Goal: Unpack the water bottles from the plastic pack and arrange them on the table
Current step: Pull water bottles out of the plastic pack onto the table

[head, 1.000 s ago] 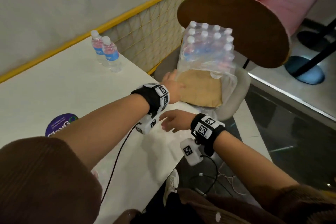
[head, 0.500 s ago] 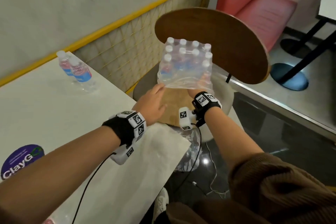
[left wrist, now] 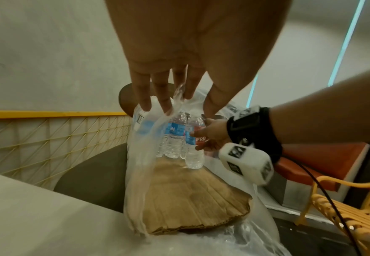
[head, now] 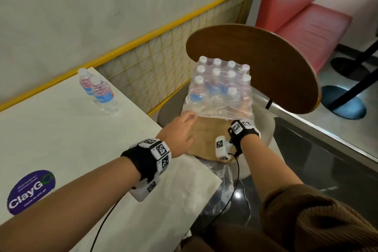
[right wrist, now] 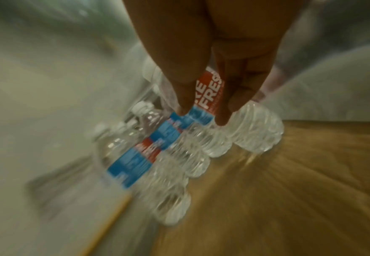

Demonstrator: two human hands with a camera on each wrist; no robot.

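The plastic pack (head: pixel 219 86) of several white-capped water bottles stands on a cardboard sheet (head: pixel 206 139) on a chair seat beyond the table's end. My left hand (head: pixel 189 116) pinches the torn near edge of the wrap (left wrist: pixel 149 131) and lifts it. My right hand (left wrist: pixel 203 136) reaches under the wrap, so the head view shows only its wrist band (head: pixel 243 128). Its thumb and fingers grip the front bottle (right wrist: pixel 208 90) by its red and blue label. Two bottles (head: pixel 100 92) stand on the white table (head: pixel 61 139) near the wall.
The chair's round wooden backrest (head: pixel 266 67) rises right behind the pack. A yellow mesh partition (head: pixel 153 63) runs along the table's far side. A round purple sticker (head: pixel 30 192) lies on the table. Loose wrap (head: pixel 221 180) hangs off the table corner. A red bench (head: pixel 306 16) stands further back.
My right hand went from the table edge forward under the wrap and took hold of a bottle. My left hand moved from the cardboard up to the wrap's edge.
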